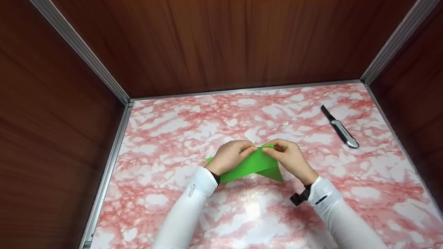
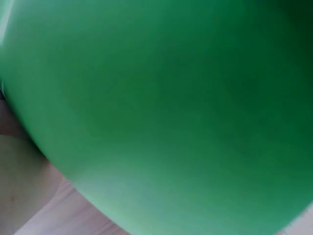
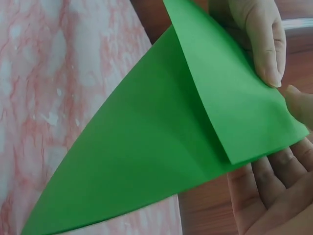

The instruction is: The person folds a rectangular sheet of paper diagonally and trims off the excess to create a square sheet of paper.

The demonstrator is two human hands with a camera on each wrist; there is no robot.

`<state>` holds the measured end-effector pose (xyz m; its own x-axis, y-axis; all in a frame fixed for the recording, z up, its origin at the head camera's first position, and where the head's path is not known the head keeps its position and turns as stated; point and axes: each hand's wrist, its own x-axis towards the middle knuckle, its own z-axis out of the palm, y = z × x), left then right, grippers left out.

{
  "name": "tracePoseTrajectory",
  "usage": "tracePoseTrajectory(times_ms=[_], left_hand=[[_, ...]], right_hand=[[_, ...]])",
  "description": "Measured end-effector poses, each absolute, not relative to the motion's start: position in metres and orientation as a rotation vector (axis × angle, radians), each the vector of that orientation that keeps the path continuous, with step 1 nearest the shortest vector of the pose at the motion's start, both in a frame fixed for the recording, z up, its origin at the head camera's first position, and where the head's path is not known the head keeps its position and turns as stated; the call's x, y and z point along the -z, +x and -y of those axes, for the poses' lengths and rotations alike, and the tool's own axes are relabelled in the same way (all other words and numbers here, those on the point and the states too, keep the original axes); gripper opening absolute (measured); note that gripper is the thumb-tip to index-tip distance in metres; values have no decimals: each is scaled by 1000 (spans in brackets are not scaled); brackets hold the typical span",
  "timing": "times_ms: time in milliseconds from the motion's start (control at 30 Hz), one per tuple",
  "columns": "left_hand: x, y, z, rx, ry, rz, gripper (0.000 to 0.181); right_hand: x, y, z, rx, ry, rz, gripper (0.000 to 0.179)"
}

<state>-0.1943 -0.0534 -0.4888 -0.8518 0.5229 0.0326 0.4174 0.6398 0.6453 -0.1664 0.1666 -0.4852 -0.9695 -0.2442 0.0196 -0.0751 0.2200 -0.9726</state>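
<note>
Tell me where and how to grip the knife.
Take the knife by its thicker handle, probably from the near right: that end lies closer, while the narrow dark end points away. The right hand is nearer but holds green paper.

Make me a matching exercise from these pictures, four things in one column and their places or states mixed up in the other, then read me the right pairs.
Things
1. Folded green paper sheet
2. Black-and-silver knife-like tool with a ring end
3. White fabric sleeve on the left arm
4. Reddish-brown wood-grain back panel

Places or states
A. Lies on the red-and-white marbled tabletop, to the right of both hands
B. Stands upright at the tabletop's far edge
C. Held by the bare left hand and the bare right hand
D. Bears small dark lettering

Pairs: 1-C, 2-A, 3-D, 4-B
</note>
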Motion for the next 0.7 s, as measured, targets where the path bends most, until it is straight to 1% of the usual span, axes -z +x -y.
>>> tracePoseTrajectory(times_ms=[233,533,700], left_hand=[[490,-196,56,-1065,775,-2619,26],[492,-196,69,-1148,723,-2511,25],[491,-196,72,-1143,737,-2518,23]], right_hand=[[482,-163,-164,1858,-312,-2478,15],[481,-163,-166,1898,-305,-2470,16],[479,-162,-166,1878,-295,-2501,16]])
